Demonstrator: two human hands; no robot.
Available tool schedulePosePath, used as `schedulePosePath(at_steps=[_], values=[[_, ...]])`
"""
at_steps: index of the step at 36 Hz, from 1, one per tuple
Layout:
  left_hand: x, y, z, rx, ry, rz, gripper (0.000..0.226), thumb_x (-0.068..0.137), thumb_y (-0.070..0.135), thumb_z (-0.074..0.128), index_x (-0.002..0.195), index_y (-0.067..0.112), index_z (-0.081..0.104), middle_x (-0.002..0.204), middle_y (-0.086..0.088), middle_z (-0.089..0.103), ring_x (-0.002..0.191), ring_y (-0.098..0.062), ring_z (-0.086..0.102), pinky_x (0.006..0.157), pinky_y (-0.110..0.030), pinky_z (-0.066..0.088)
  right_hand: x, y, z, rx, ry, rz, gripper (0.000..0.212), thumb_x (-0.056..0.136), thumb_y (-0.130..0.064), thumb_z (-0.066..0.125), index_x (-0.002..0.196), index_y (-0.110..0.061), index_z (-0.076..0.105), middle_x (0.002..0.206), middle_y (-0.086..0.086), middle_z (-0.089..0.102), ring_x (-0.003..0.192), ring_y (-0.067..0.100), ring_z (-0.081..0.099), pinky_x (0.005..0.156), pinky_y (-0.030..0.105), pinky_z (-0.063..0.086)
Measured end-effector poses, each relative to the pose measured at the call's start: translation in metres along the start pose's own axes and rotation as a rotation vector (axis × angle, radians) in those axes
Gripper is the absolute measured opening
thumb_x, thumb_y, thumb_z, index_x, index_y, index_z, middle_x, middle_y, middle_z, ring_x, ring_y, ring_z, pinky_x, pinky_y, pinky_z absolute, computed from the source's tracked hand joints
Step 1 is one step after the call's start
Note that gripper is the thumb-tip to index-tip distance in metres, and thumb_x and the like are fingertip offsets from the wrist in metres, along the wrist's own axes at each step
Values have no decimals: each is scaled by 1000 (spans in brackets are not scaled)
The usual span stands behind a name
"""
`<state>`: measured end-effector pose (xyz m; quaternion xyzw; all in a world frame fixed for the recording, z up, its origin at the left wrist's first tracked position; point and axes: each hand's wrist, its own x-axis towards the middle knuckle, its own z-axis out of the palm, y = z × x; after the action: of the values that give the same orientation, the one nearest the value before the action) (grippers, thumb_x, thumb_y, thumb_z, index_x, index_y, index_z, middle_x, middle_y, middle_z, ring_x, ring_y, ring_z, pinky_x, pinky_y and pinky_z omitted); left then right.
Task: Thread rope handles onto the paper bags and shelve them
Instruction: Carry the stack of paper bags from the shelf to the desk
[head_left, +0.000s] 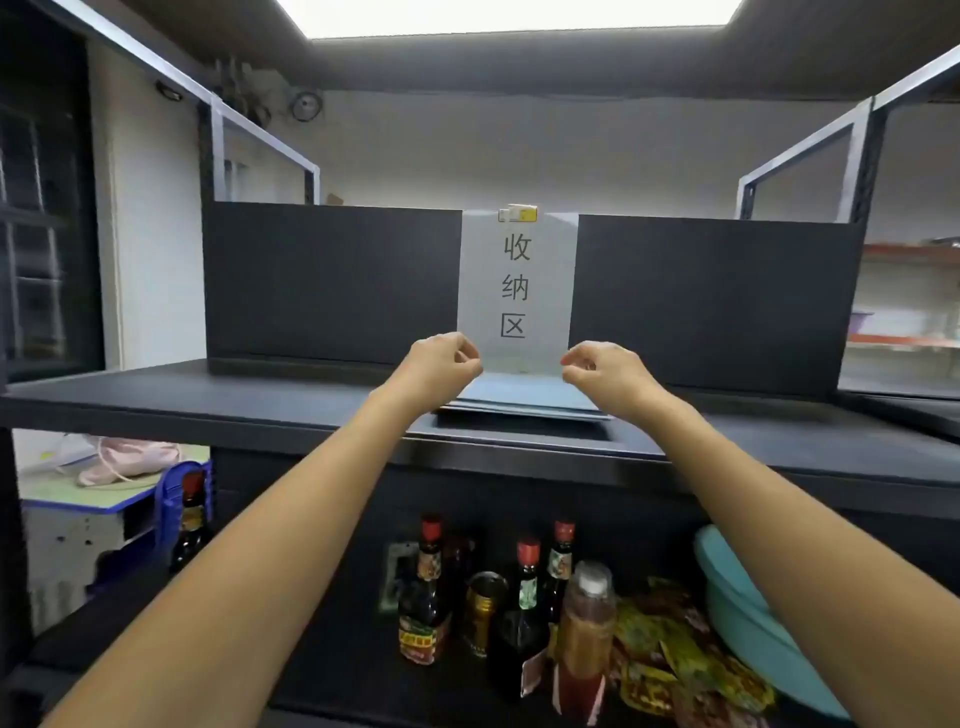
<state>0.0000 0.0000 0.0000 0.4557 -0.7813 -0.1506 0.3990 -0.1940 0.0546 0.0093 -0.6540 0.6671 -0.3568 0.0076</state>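
left hand is raised over the dark shelf, fingers curled, holding nothing i can see. between the hands, a flat stack of pale paper bags lies below a white sign. right hand is curled likewise, apart from the left.

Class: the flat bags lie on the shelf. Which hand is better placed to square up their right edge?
Probably the right hand: it hovers over the right edge of the stacked bags; the left hand is over the left edge.
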Motion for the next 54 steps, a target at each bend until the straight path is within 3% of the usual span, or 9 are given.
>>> schedulePosePath(at_steps=[4,6,12,18,24,29,35,44,54], values=[[35,-16,8,85,-62,-117,17,92,22,44,100,15,57,94,1,42,84,-16,36,78,-30,38,44,15,13,-103,-67,230,32,93,-36,44,86,-6,53,95,16,52,90,31,46,76,35,38],[55,-25,13,94,-90,-211,37,92,27,42,109,-1,60,120,-28,56,112,-37,55,82,-35,44,62,22,21,-123,-113,335,43,94,-44,44,117,-10,53,120,15,52,109,33,48,89,37,40],[96,-35,17,36,-245,-406,27,94,30,38,107,8,48,76,-7,45,58,-19,41,63,-27,41,98,31,47,-96,-179,452,61,97,-43,42,147,-9,29,153,10,28,139,29,30,108,38,29],[115,-42,28,-216,-280,-391,55,101,24,36,148,3,18,155,-12,19,143,-29,19,115,-38,21,113,36,57,-70,-125,486,60,97,-37,46,146,-7,29,153,13,28,138,31,30,107,39,30],[128,-65,40,-427,-195,-457,53,96,23,48,144,3,34,150,-13,33,138,-30,33,111,-38,30,107,38,47,45,-149,508,64,98,-36,47,149,-7,20,157,10,18,143,29,21,111,38,23],[117,-57,40,-476,-110,-449,19,94,9,49,112,2,46,76,-8,42,60,-19,40,52,-26,31,99,39,44,173,-124,514,70,95,-40,51,148,-6,20,155,10,22,139,32,28,103,38,30],[104,-52,26,-695,-42,-339,45,97,13,50,137,-1,36,122,-19,54,82,-25,57,67,-36,48,86,42,30,549,-68,456,58,85,-39,67,131,-6,50,134,11,52,116,33,54,102,48,42],[32,-29,10,-803,-5,-121,29,98,28,50,125,28,41,109,1,63,87,-16,66,62,-27,54,21,32,13,908,0,207,50,88,-22,67,123,-8,35,112,9,57,89,19,64,54,26,56],[-93,-16,11,-808,222,-135,32,96,26,52,127,27,47,109,5,66,90,-14,68,68,-27,55,-72,25,23,948,-2,70,47,85,-20,70,120,-12,39,118,8,59,103,24,63,85,41,55]])
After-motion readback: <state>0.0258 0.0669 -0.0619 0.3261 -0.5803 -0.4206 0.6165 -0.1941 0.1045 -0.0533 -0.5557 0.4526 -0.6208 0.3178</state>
